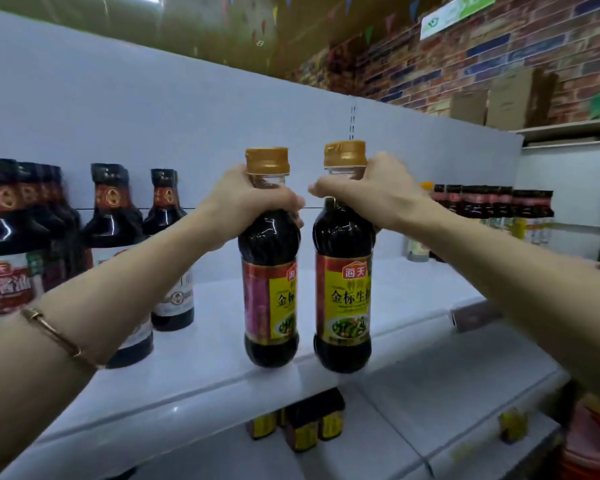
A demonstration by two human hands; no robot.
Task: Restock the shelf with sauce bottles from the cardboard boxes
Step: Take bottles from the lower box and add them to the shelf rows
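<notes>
Fingers (284,199) curled round both bottle necks; left bottle (269,271), right bottle (343,271) best lowered upright, 12 o'clock onto shelf (413,341).

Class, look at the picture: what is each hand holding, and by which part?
Each hand grips one sauce bottle by its neck: left hand the left bottle, right hand the right bottle.
</notes>
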